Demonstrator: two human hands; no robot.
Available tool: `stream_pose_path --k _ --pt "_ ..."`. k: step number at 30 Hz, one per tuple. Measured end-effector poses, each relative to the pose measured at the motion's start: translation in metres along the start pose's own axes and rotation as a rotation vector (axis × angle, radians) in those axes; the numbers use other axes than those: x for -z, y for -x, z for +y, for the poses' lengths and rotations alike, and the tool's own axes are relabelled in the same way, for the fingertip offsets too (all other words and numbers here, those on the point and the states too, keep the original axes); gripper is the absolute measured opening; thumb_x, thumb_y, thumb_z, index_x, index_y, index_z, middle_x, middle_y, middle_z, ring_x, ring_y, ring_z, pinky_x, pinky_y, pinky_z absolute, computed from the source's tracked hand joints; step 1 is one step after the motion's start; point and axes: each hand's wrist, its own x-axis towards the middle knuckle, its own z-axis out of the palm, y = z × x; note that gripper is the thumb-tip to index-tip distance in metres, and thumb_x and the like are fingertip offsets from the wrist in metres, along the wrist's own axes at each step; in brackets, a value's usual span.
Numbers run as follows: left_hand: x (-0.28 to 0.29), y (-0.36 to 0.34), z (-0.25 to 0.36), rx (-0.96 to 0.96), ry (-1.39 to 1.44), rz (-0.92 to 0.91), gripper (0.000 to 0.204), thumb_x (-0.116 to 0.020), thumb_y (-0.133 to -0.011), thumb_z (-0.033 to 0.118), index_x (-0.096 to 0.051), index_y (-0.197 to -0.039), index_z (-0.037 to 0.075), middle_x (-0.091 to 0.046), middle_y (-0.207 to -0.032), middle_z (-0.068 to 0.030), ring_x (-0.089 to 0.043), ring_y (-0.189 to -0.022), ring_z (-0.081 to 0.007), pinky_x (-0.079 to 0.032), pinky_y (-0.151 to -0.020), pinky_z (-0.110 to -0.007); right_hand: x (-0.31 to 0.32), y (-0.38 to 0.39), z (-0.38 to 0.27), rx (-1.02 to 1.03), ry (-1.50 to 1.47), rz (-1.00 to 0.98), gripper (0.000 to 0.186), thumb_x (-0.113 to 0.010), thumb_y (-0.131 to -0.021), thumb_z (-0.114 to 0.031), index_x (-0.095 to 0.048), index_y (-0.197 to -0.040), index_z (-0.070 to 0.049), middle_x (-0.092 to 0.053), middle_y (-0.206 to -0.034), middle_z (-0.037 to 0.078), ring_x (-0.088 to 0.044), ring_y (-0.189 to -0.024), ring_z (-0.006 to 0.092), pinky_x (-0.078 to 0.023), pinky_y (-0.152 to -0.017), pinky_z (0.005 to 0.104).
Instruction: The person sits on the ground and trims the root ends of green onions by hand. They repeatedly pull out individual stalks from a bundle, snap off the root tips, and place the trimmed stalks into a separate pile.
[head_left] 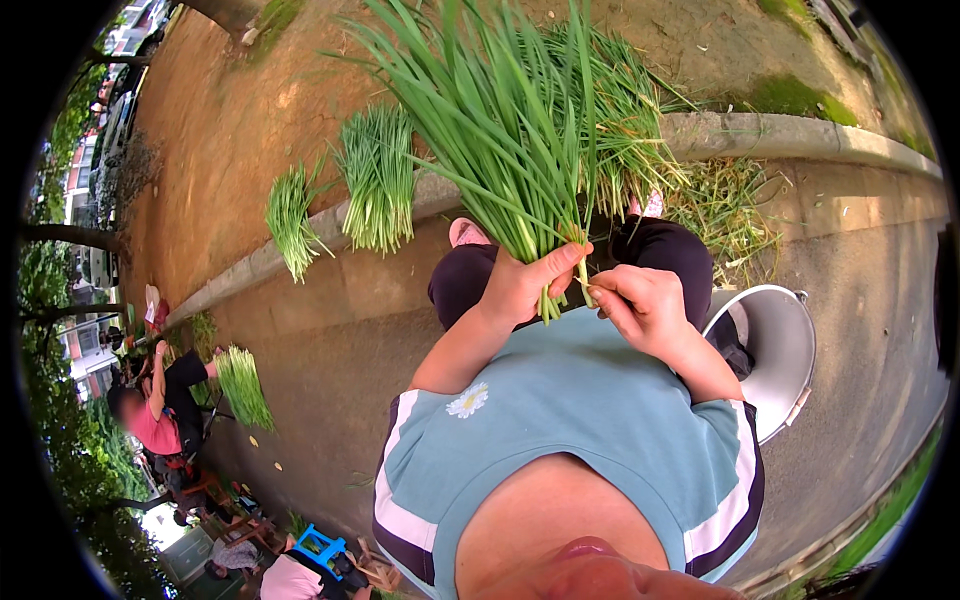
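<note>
Frame centre: left hand [522,285] fingers clamped round chive bunch [500,130]; right hand [645,305] pinches one stalk base. Loosened fist risks stalks sliding out.

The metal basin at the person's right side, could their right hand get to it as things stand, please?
Probably yes: the right hand is close above the metal basin, with nothing between them, though it is pinching stems of the green bunch.
</note>
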Motion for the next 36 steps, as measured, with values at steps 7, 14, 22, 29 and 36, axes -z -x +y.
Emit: stream_pose_path --k 7,14,22,29,36 --pt "-0.005 0.002 0.013 0.024 -0.142 -0.072 0.009 -0.056 -0.076 0.007 -0.054 -0.077 -0.001 -0.055 -0.062 -0.0037 -0.039 -0.037 -0.0042 -0.028 -0.032 -0.017 0.013 -0.006 0.0 0.293 0.271 0.095 0.016 -0.065 -0.06 -0.011 -0.055 -0.073 -0.007 -0.051 -0.057 0.002 -0.053 -0.051 0.0164 -0.042 -0.046 0.026" --pt "-0.015 0.001 0.015 -0.049 -0.369 -0.033 0.011 -0.051 -0.078 0.009 -0.052 -0.082 -0.002 -0.058 -0.071 -0.0092 -0.04 -0.039 -0.0046 -0.03 -0.034 -0.016 0.022 -0.008 0.006 0.346 0.394 0.239 0.016 -0.066 -0.06 -0.01 -0.056 -0.072 -0.006 -0.054 -0.058 0.002 -0.054 -0.052 0.0152 -0.047 -0.054 0.0254" --pt "-0.02 -0.001 0.011 -0.027 -0.371 0.005 0.007 -0.051 -0.079 0.007 -0.053 -0.08 0.0 -0.053 -0.057 -0.0011 -0.041 -0.039 -0.0028 -0.031 -0.034 -0.016 0.032 -0.014 0.009 0.265 0.435 0.328 0.015 -0.065 -0.06 -0.007 -0.057 -0.072 -0.005 -0.058 -0.063 0.002 -0.056 -0.056 0.0157 -0.048 -0.061 0.0268" --pt "-0.021 -0.003 -0.001 0.021 -0.012 0.072 0.017 -0.047 -0.082 0.016 -0.049 -0.089 0.001 -0.05 -0.066 -0.0067 -0.035 -0.039 -0.0044 -0.03 -0.037 -0.016 0.035 -0.01 0.009 0.192 0.155 0.165 0.015 -0.066 -0.059 -0.006 -0.058 -0.071 -0.005 -0.056 -0.059 0.004 -0.054 -0.051 0.0174 -0.042 -0.047 0.0257" --pt "-0.006 -0.006 0.005 -0.112 0.231 0.047 0.019 -0.043 -0.084 0.02 -0.05 -0.09 0.004 -0.048 -0.065 -0.0062 -0.033 -0.036 -0.0043 -0.031 -0.039 -0.018 0.038 0.015 0.028 -0.219 -0.246 0.196 0.005 -0.059 -0.068 0.001 -0.057 -0.073 0.0 -0.056 -0.059 0.005 -0.053 -0.05 0.0101 -0.041 -0.046 0.0196"
